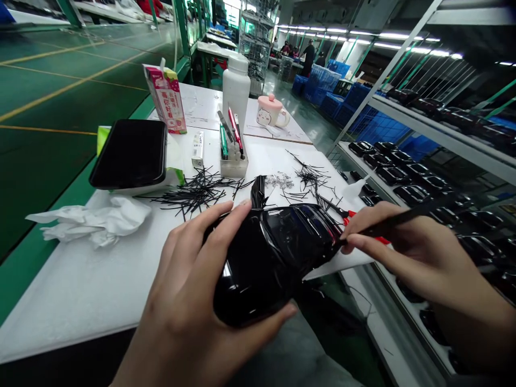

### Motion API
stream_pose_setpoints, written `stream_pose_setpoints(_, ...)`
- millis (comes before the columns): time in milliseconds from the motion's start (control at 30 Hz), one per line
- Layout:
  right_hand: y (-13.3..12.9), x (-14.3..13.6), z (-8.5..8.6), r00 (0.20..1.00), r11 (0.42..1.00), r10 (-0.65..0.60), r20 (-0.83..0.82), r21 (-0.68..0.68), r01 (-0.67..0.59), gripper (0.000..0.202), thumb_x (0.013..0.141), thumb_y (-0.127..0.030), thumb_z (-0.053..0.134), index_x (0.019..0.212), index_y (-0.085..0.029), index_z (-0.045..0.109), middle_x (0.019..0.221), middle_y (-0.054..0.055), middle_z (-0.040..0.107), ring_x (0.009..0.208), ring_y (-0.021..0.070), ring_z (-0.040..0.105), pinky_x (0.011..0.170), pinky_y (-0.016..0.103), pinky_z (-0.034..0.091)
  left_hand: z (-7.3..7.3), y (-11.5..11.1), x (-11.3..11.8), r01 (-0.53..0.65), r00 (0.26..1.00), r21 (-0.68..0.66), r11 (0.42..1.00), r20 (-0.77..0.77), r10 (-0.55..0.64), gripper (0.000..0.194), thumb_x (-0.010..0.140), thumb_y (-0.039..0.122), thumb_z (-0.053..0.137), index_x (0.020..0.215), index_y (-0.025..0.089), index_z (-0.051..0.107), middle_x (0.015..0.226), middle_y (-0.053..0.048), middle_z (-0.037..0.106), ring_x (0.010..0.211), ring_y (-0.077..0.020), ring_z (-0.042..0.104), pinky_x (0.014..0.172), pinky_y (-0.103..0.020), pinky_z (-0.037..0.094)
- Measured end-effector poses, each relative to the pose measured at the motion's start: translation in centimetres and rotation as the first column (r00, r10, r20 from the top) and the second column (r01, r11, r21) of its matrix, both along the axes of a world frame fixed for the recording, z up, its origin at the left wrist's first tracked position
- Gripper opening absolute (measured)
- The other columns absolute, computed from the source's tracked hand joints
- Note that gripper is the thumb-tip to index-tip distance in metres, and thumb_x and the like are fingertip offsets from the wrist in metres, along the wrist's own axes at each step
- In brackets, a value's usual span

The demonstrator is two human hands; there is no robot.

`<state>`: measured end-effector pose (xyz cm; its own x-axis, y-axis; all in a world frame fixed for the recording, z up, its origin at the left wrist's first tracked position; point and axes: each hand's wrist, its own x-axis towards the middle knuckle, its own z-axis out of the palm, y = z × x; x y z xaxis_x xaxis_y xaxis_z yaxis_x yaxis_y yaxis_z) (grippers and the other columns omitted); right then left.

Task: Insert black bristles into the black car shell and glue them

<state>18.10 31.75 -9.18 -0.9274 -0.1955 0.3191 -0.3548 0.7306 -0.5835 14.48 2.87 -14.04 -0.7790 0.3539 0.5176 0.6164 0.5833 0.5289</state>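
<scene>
Fingers of the left hand (189,301) clasp a glossy black model car (252,263) over the near edge of the desk (88,290); those of the right hand (415,258) pinch a slim black tool (397,219) by the car's far end. The body looks whole; detail work seems underway there, how much is left I cannot tell. The long axis runs lower left to upper right, smooth rounded end leftward. Beyond lie black strips (197,191), then 1 white bottle (236,88).
</scene>
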Motion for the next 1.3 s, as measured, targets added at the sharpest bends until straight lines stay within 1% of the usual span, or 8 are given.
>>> stream_pose_setpoints(100, -0.6, -0.2, -1.5, 0.994, 0.974, 0.024, 0.106, -0.227, 0.001, 0.007, 0.100, -0.023, 0.065, 0.094, -0.026, 0.069, 0.088, 0.000, 0.071, 0.075, 0.0149, 0.073, 0.066, 0.023, 0.062, -1.1, -1.1, -0.1, 0.013, 0.999, -0.024, 1.000, 0.040, -0.013, 0.086, 0.083, 0.061, 0.073, 0.157, 0.038, 0.034, 0.153, -0.004, 0.049, 0.139, -0.0328, 0.051, 0.112, -0.047, 0.054)
stream_pose_setpoints(233, -2.2, 1.0, -3.5, 0.999, 0.930, 0.020, -0.048, -0.367, -0.036, 0.014, 0.096, -0.012, 0.067, 0.098, -0.025, 0.069, 0.092, 0.001, 0.071, 0.082, 0.0139, 0.073, 0.072, 0.022, 0.063, -2.8, -2.1, -0.4, 0.027, 0.995, -0.050, 0.998, 0.097, -0.022, 0.086, 0.085, 0.058, 0.074, 0.158, 0.036, 0.034, 0.153, -0.005, 0.049, 0.140, -0.0304, 0.051, 0.113, -0.043, 0.051)
stream_pose_setpoints(433, -5.2, 2.4, -5.7, 0.997, 0.779, 0.029, -0.078, -0.623, -0.071, 0.020, 0.097, -0.007, 0.062, 0.106, -0.024, 0.067, 0.092, 0.001, 0.071, 0.076, 0.0134, 0.072, 0.066, 0.023, 0.064, -3.8, -2.5, -0.5, -0.003, 0.993, -0.201, 0.980, 0.116, 0.026, 0.097, 0.080, 0.056, 0.079, 0.160, 0.034, 0.027, 0.152, -0.011, 0.049, 0.137, -0.0373, 0.050, 0.109, -0.053, 0.046)
stream_pose_setpoints(600, -4.8, 2.1, -6.1, 0.975, 0.858, -0.060, -0.216, -0.510, -0.060, 0.026, 0.090, -0.002, 0.069, 0.107, -0.022, 0.068, 0.095, 0.003, 0.073, 0.092, 0.0177, 0.072, 0.079, 0.028, 0.063, -3.4, -2.5, -0.7, -0.052, 0.988, -0.179, 0.982, 0.135, 0.077, 0.097, 0.080, 0.058, 0.080, 0.159, 0.034, 0.029, 0.152, -0.011, 0.051, 0.138, -0.0383, 0.050, 0.111, -0.051, 0.044)
stream_pose_setpoints(767, -2.7, 1.7, -5.6, 0.969, 0.957, 0.136, -0.207, -0.224, -0.182, 0.031, 0.091, -0.001, 0.068, 0.115, -0.022, 0.065, 0.113, 0.005, 0.073, 0.105, 0.0166, 0.071, 0.091, 0.025, 0.060, -3.6, -3.0, -1.3, -0.072, 0.982, -0.159, 0.985, 0.161, 0.098, 0.098, 0.076, 0.054, 0.084, 0.157, 0.038, 0.033, 0.153, -0.007, 0.051, 0.142, -0.0366, 0.048, 0.113, -0.049, 0.044)
stream_pose_setpoints(967, -2.3, 1.1, -6.3, 0.909, 0.954, 0.298, -0.290, 0.073, -0.290, 0.040, 0.090, 0.004, 0.064, 0.125, -0.016, 0.064, 0.121, 0.011, 0.071, 0.113, 0.0200, 0.066, 0.095, 0.032, 0.059, -3.5, -3.2, -1.2, -0.077, 0.975, -0.204, 0.976, 0.190, 0.116, 0.100, 0.075, 0.053, 0.086, 0.157, 0.037, 0.031, 0.155, -0.008, 0.048, 0.143, -0.0355, 0.046, 0.114, -0.050, 0.043)
stream_pose_setpoints(1100, -3.8, 1.1, -6.8, 0.901, 0.967, 0.157, -0.403, -0.124, -0.224, 0.044, 0.087, 0.004, 0.069, 0.124, -0.020, 0.066, 0.107, 0.008, 0.074, 0.097, 0.0187, 0.072, 0.079, 0.031, 0.063, -3.5, -3.1, -1.0, -0.076, 0.971, -0.228, 0.971, 0.205, 0.124, 0.098, 0.078, 0.051, 0.084, 0.158, 0.038, 0.027, 0.157, -0.008, 0.046, 0.144, -0.0355, 0.044, 0.115, -0.052, 0.042)
stream_pose_setpoints(1300, -5.6, 1.7, -7.8, 0.900, 0.862, 0.093, -0.425, -0.418, -0.286, 0.060, 0.086, 0.006, 0.068, 0.137, -0.026, 0.063, 0.111, 0.005, 0.075, 0.098, 0.0187, 0.073, 0.079, 0.033, 0.065, -3.4, -3.5, -1.3, -0.025, 0.976, -0.235, 0.972, 0.203, 0.075, 0.092, 0.086, 0.054, 0.075, 0.160, 0.042, 0.021, 0.162, -0.009, 0.038, 0.149, -0.0400, 0.037, 0.118, -0.066, 0.036)
